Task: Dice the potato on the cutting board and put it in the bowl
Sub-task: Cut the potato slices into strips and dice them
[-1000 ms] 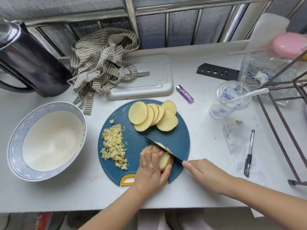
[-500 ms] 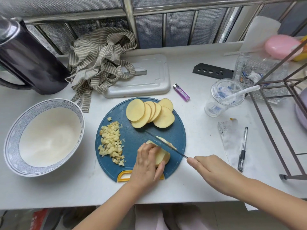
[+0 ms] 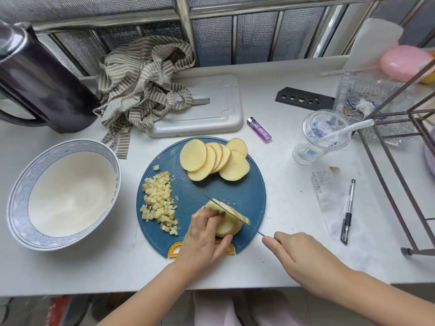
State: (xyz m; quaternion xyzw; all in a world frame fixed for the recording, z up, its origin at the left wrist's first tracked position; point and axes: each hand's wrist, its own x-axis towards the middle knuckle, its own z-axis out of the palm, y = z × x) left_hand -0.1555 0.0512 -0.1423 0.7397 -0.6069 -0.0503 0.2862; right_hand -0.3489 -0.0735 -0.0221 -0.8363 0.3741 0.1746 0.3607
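Left hand (image 3: 204, 236) steadies potato stack (image 3: 229, 225) while right hand (image 3: 297, 252) holds knife (image 3: 231, 214).

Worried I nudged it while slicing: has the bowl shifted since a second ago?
No. The bowl keeps the same narrow gap to the left of the cutting board.

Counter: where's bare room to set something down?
Free: the strip between bowl and cutting board; the patch between purple lighter, board and plastic cup; the front edge below the bowl. Crowded: back left with kettle, striped cloth, grey tray; right by pen.
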